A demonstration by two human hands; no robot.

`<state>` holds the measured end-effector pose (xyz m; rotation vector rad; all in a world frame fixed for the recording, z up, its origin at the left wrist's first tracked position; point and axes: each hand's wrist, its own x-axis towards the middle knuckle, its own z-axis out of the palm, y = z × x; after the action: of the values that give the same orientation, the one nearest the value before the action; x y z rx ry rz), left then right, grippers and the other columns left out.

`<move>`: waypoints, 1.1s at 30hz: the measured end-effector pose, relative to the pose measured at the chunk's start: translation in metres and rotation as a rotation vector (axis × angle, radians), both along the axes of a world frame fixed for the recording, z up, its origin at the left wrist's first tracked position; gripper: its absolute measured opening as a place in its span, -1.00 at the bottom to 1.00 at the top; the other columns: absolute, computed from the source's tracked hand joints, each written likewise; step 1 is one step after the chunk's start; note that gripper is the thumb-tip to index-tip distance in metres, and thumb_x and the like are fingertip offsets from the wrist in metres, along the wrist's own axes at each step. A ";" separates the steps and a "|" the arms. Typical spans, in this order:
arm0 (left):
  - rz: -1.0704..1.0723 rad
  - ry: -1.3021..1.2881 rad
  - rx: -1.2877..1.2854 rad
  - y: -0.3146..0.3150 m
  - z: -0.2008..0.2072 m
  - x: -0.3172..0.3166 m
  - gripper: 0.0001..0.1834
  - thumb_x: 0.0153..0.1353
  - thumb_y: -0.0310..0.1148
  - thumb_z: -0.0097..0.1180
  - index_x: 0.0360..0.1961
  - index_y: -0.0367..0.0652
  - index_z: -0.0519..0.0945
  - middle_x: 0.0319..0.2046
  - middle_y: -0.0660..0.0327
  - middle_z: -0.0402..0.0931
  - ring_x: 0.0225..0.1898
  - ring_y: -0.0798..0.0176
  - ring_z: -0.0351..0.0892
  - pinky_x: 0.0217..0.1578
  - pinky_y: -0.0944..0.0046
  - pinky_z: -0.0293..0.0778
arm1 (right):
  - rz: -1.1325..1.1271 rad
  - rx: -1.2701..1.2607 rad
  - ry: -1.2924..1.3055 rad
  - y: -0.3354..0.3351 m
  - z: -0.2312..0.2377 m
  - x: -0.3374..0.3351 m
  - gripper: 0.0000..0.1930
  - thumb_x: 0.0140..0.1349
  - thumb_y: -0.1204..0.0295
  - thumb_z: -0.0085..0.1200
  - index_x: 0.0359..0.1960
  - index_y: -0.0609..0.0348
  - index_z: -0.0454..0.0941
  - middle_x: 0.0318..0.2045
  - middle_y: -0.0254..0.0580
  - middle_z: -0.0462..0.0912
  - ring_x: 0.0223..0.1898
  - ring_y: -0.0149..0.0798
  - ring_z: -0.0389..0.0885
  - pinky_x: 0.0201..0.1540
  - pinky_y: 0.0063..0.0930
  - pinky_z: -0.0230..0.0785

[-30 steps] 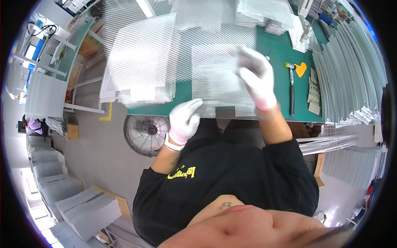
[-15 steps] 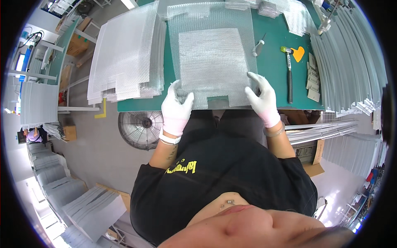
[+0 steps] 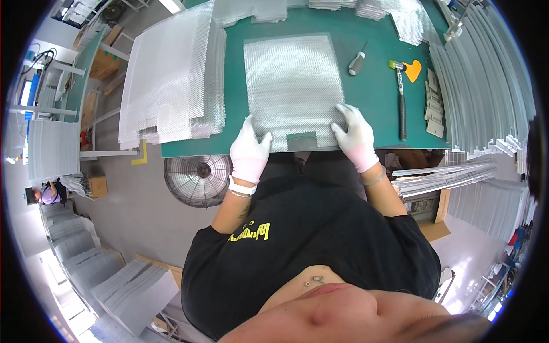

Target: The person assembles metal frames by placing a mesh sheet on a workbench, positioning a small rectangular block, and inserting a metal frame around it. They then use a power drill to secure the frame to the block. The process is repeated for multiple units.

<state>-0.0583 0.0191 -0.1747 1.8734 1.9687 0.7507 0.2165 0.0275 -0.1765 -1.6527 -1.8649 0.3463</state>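
A silvery wire-mesh sheet (image 3: 294,80) lies flat on the green table, with a rectangular notch in its near edge. It may rest on others like it; the layers cannot be told apart. My left hand (image 3: 250,150), in a white glove, grips the sheet's near left edge, its fingers along the side and its thumb over the corner. At the near right edge, my gloved right hand (image 3: 355,137) has fingers and thumb curled onto the mesh.
Stacked mesh sheets (image 3: 168,74) stand at the left. To the right lie a screwdriver (image 3: 357,64), a hammer (image 3: 401,103), an orange heart-shaped piece (image 3: 412,70) and grey metal plates (image 3: 434,108). Long metal strips (image 3: 486,80) fill the far right. A floor fan (image 3: 197,180) stands below.
The mesh sheet, raised at its far end before, now lies down flat. Both hands have come a little closer together along its edges.
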 end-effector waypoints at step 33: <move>-0.237 0.308 0.102 0.022 0.024 -0.009 -0.36 0.14 -0.19 0.26 0.28 -0.10 0.48 0.41 -0.13 0.17 0.43 -0.38 0.05 0.43 -0.29 -0.07 | -0.699 -0.360 -0.265 0.341 -0.027 0.280 -0.24 0.09 -0.16 0.23 0.14 0.22 0.59 0.09 0.13 0.65 0.16 0.14 0.60 0.28 -0.13 0.38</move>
<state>-0.0678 0.0414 -0.1509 2.3522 1.8565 0.5272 0.4961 0.3686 -0.2033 -2.5687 -1.3106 0.1702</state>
